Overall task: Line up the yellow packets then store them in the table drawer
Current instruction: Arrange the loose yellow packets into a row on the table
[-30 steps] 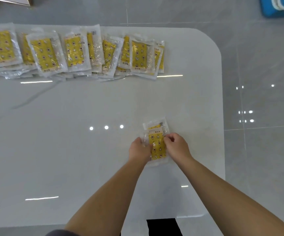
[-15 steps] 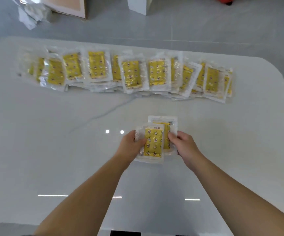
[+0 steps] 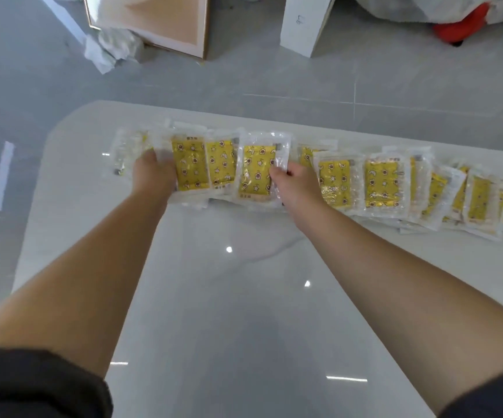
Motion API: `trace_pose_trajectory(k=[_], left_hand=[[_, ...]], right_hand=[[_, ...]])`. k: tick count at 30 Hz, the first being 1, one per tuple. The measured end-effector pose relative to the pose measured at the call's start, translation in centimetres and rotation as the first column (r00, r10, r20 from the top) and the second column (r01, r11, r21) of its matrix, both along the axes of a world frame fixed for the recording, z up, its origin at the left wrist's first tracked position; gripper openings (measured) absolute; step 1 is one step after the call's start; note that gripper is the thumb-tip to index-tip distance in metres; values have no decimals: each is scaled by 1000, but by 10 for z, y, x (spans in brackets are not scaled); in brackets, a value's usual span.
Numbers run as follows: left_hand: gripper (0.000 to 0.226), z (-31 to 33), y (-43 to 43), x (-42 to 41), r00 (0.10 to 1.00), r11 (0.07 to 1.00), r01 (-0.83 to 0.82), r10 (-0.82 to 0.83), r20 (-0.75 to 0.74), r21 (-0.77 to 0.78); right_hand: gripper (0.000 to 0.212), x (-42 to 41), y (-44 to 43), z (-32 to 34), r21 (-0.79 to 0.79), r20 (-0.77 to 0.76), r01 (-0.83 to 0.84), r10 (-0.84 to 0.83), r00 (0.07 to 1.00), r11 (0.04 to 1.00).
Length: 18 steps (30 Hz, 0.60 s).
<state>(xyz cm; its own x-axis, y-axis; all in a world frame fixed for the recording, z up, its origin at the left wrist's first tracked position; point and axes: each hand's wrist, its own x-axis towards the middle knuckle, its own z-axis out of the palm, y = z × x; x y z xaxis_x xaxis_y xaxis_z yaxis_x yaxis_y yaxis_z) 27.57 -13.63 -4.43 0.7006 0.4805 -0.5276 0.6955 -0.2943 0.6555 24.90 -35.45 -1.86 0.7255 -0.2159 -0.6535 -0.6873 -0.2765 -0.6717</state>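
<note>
Right hand [image 3: 297, 188]: fingers pinched on the right edge of a yellow packet [image 3: 256, 170], which lies in the row. Left hand [image 3: 154, 173]: fingers spread flat on packets at the row's left end [image 3: 129, 155]; whether they grip any, cannot tell. Row of packets [image 3: 383, 182]: overlapping, uneven, along the far side of the white table [image 3: 244, 312]. Lining-up judged partly done. Drawer: not visible; storing not begun.

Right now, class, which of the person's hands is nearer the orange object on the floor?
Right. The right hand rests mid-row on the packets; the left hand is farther left. The orange object lies far beyond, upper right.
</note>
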Motion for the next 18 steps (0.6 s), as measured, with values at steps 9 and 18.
trace_pose_trajectory(k=[9, 18], left_hand=[[40, 5, 7, 24, 992, 950, 107, -83, -92, 294], [43, 21, -101, -91, 844, 803, 361, -497, 199, 475]], right_hand=[[22, 31, 45, -21, -88, 46, -152, 157, 987, 984], [40, -64, -43, -6, -300, 275, -295, 378, 884, 907]])
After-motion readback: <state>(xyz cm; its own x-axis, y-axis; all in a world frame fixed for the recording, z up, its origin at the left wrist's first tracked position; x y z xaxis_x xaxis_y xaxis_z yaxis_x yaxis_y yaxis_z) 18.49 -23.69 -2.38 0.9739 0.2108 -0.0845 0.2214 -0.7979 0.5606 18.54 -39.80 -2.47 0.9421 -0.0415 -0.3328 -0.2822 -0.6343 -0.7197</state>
